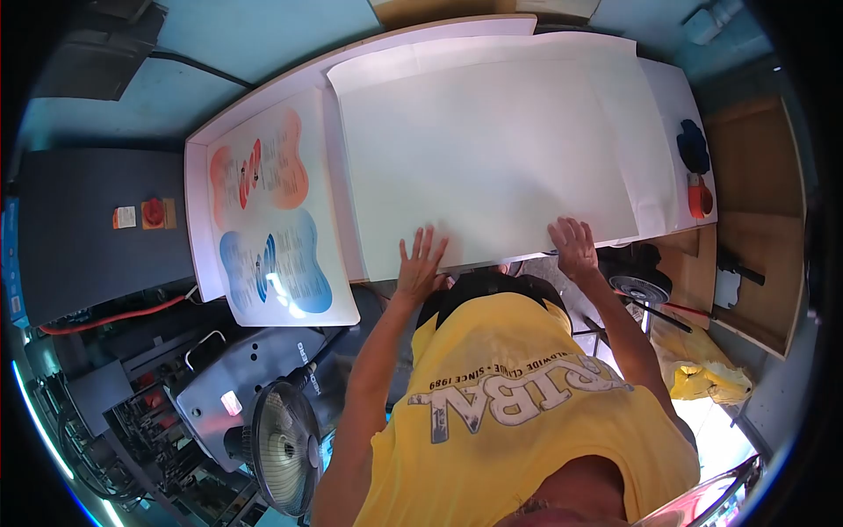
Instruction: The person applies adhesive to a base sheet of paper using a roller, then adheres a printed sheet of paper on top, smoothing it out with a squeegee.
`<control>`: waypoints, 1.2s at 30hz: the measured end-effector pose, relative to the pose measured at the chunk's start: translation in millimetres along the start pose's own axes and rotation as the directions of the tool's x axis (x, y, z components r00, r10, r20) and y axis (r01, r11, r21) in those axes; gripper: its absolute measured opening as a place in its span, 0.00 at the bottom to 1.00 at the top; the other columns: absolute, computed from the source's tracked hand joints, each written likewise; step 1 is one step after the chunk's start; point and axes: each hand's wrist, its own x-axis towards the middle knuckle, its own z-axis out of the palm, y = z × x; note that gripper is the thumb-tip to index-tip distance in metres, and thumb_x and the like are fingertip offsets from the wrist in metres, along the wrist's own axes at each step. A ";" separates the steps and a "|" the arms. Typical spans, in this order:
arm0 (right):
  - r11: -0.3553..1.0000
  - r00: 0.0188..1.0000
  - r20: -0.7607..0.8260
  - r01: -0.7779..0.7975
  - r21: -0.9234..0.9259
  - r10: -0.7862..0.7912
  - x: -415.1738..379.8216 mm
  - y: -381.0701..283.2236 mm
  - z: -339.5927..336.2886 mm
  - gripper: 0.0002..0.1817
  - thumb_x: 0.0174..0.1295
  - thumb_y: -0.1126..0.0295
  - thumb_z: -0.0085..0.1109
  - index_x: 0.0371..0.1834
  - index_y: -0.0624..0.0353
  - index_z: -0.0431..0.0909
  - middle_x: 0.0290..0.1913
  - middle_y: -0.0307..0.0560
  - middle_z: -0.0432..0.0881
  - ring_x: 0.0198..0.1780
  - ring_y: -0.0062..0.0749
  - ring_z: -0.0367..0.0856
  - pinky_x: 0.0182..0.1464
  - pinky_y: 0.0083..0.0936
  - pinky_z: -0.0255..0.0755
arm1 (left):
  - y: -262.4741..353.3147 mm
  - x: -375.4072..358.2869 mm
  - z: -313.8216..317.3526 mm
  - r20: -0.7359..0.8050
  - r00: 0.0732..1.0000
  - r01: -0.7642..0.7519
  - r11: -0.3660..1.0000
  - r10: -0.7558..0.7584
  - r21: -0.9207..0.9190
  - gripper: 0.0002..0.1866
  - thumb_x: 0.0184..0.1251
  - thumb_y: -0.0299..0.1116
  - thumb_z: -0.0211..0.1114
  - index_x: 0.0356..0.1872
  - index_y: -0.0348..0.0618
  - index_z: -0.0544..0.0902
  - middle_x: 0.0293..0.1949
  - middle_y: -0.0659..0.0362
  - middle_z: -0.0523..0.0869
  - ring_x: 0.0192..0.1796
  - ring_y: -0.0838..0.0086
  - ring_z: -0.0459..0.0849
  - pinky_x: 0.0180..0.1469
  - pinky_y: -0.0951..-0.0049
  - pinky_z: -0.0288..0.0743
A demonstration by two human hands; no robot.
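Observation:
A large white sheet [487, 158] covers most of the table in front of me, its far edge curling up slightly. My left hand [422, 263] lies on the sheet's near edge, open, fingers spread. Further right along that edge, my right hand [574, 249] rests with its fingers slightly bent on the sheet and holds nothing that I can see. To the left lies a white printed panel [332, 246] with orange and blue rounded shapes and small text. Its near corner sticks out past the table edge.
On the table's right end lie a dark blue cloth-like item [693, 147] and an orange-red object [700, 198]. A standing fan [285, 448] and a dark machine [233, 378] are at lower left. A wooden shelf [755, 176] stands at right, above a yellow bag [707, 378].

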 end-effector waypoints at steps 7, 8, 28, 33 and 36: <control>0.996 0.992 -0.080 0.093 0.001 -0.093 44.3 41.3 -51.1 0.19 0.58 0.70 0.56 0.53 0.60 0.78 0.52 0.49 0.83 0.55 0.42 0.82 0.58 0.40 0.76 | -23.1 58.6 -39.2 0.019 0.995 -0.100 0.987 0.099 0.127 0.27 0.62 0.26 0.62 0.65 0.46 0.77 0.65 0.55 0.83 0.62 0.56 0.84 0.52 0.49 0.79; 0.994 0.986 -0.125 0.107 -0.025 -0.110 56.6 48.7 -61.2 0.16 0.57 0.70 0.57 0.49 0.59 0.79 0.48 0.47 0.84 0.51 0.39 0.84 0.55 0.36 0.78 | -30.1 69.7 -60.0 0.025 0.993 -0.121 0.985 0.119 0.125 0.25 0.62 0.26 0.62 0.63 0.46 0.77 0.62 0.58 0.84 0.59 0.61 0.86 0.50 0.52 0.80; 0.977 0.931 -0.294 0.208 -0.053 -0.215 260.0 61.3 -40.0 0.41 0.63 0.50 0.64 0.80 0.33 0.60 0.83 0.45 0.55 0.84 0.44 0.49 0.78 0.65 0.45 | -172.0 312.5 -222.3 0.155 0.988 0.034 0.979 -0.002 -0.203 0.22 0.57 0.30 0.73 0.55 0.42 0.86 0.49 0.43 0.89 0.52 0.51 0.88 0.59 0.60 0.80; 0.991 0.987 -0.109 0.114 -0.063 -0.121 304.2 62.7 -21.5 0.44 0.63 0.44 0.63 0.82 0.29 0.54 0.84 0.42 0.51 0.85 0.41 0.46 0.80 0.65 0.43 | -158.6 320.2 -228.8 -0.202 0.979 0.030 0.982 0.008 0.188 0.30 0.60 0.30 0.73 0.66 0.42 0.78 0.67 0.44 0.77 0.68 0.52 0.76 0.68 0.52 0.69; 0.995 0.985 -0.147 0.088 -0.050 -0.094 324.1 68.9 -6.0 0.44 0.64 0.42 0.61 0.82 0.28 0.53 0.84 0.40 0.52 0.85 0.39 0.46 0.81 0.61 0.43 | -127.6 304.6 -181.3 -0.627 0.763 0.017 0.965 0.157 0.262 0.31 0.62 0.31 0.71 0.69 0.51 0.76 0.73 0.50 0.70 0.75 0.53 0.67 0.69 0.37 0.63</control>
